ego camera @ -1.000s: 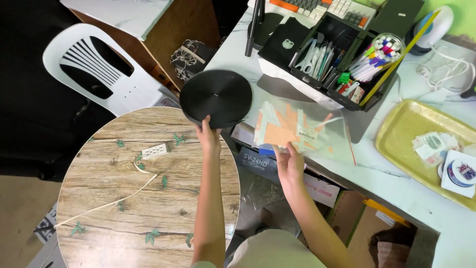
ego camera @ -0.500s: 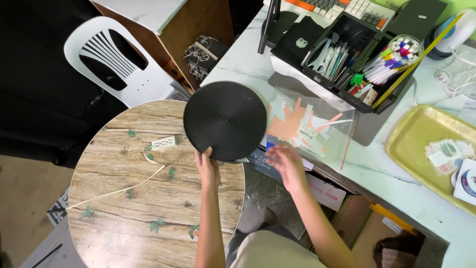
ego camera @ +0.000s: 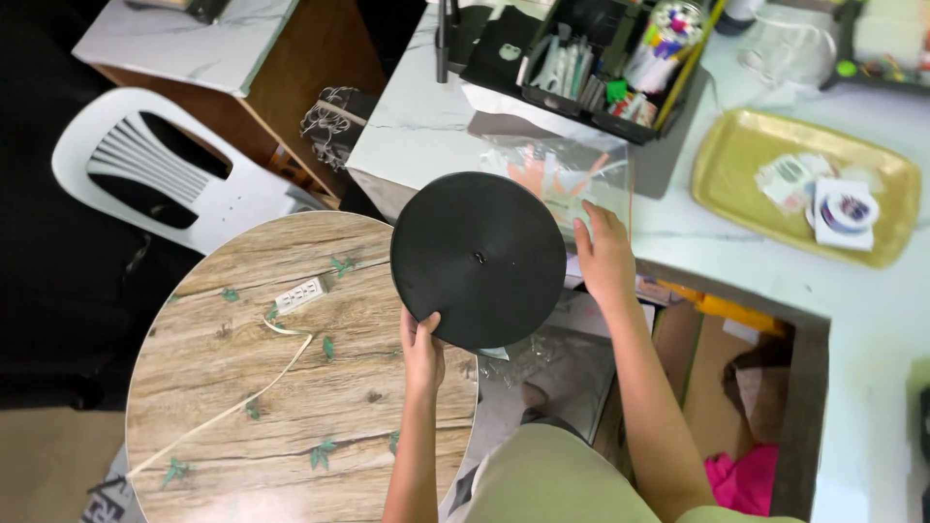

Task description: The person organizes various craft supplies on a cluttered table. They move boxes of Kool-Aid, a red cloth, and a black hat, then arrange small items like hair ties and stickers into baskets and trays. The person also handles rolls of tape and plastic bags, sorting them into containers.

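Note:
My left hand point(ego camera: 422, 351) grips the lower edge of a flat black disc point(ego camera: 478, 258), held up over the gap between the round wooden table point(ego camera: 242, 387) and the white marble counter point(ego camera: 426, 107). My right hand point(ego camera: 603, 254) rests on the counter's edge, fingers on a clear plastic bag point(ego camera: 562, 174) with orange and pale paper pieces inside. The disc hides part of that bag.
A white power strip point(ego camera: 297, 293) with a cream cord point(ego camera: 232, 407) lies on the round table. A white plastic chair point(ego camera: 155, 179) stands at left. On the counter sit a black organiser point(ego camera: 591, 68) of pens and a yellow tray point(ego camera: 775, 165) with small items. Boxes lie under the counter.
The black disc came toward me and now sits between my hands. My left hand shifted down to its lower edge; my right hand moved up onto the plastic bag.

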